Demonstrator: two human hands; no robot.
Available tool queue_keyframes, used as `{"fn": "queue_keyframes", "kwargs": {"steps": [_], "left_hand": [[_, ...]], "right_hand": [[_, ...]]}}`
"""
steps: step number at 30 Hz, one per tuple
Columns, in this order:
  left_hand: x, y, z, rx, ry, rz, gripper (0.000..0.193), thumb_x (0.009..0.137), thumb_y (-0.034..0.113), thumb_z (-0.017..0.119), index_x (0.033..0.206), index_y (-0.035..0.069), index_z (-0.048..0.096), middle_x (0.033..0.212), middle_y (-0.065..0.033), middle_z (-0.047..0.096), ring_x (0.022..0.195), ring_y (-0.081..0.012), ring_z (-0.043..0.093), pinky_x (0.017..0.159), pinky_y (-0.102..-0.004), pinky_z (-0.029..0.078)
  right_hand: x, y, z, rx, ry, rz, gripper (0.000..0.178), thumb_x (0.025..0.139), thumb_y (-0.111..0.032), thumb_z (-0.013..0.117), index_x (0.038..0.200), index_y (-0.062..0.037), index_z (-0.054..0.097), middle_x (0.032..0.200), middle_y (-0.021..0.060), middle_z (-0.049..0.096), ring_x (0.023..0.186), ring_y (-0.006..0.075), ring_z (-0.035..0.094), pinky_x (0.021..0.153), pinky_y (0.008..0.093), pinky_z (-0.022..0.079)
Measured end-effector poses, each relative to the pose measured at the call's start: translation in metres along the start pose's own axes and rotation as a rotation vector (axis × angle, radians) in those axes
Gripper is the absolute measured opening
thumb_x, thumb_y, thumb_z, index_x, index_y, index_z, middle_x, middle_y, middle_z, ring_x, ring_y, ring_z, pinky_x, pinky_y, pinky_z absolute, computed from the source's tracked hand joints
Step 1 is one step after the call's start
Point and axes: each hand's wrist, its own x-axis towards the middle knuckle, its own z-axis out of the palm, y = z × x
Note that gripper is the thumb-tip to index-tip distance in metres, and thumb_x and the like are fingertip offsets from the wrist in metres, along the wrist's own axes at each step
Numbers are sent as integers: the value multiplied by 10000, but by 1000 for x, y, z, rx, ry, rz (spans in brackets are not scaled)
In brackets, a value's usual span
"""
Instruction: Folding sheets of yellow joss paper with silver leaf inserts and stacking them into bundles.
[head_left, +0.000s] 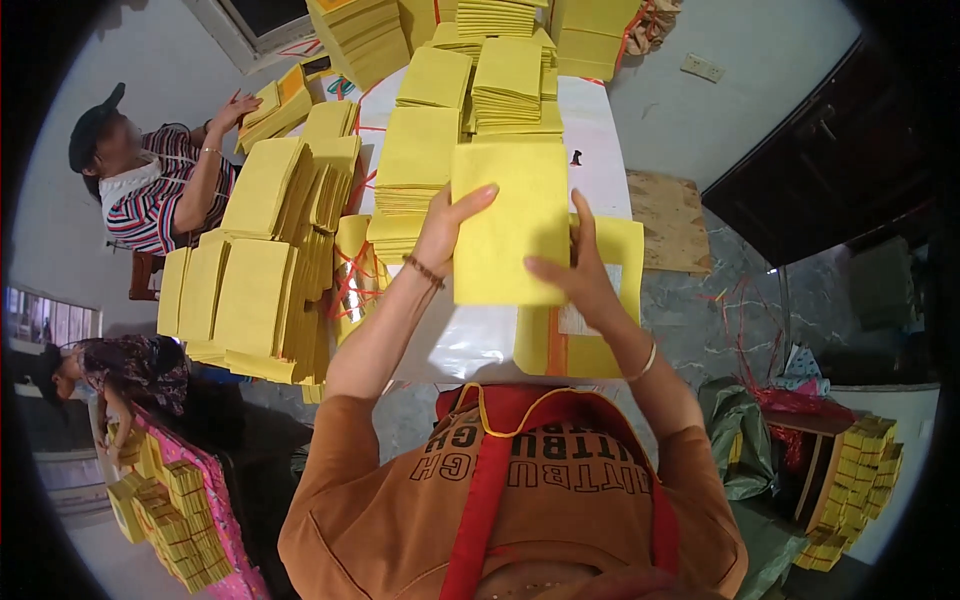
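Between my two hands, upright above the near part of the white table, is a bundle of yellow paper (510, 225). My left hand (450, 225) grips its left edge, thumb lying on the front face. At the right edge my right hand (590, 270) is closed around the bundle, thumb across the lower corner, fingers partly behind it. Beneath lies a wider yellow sheet (628, 290) with an orange strip (557, 345) and a pale label. Just beyond my left hand stand piled yellow paper stacks (420, 145); the bundle hides part of them.
More yellow stacks (255, 285) fill the table's left side, with red straps (358, 265) nearby. A co-worker (165, 185) handles paper at the far left; another (110, 385) bends over a pink-covered table (225, 500). A wooden board (672, 220) is to the right.
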Motion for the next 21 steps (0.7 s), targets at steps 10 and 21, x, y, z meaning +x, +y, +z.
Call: {"fn": "queue_keyframes", "kwargs": {"steps": [10, 21], "left_hand": [[125, -7, -21, -20, 69, -151, 451, 842, 232, 636, 1191, -21, 506, 1106, -145, 604, 947, -244, 626, 816, -368, 531], [63, 32, 45, 301, -95, -20, 566, 927, 445, 450, 1332, 56, 382, 1208, -62, 527, 1050, -141, 520, 843, -302, 433]], "right_hand": [[121, 17, -53, 286, -72, 162, 754, 808, -118, 664, 1396, -38, 198, 1306, 128, 425, 1201, 227, 441, 981, 335, 386], [111, 40, -106, 958, -524, 144, 451, 963, -300, 425, 1333, -47, 370, 1237, 106, 523, 1090, 194, 550, 940, 356, 450]]}}
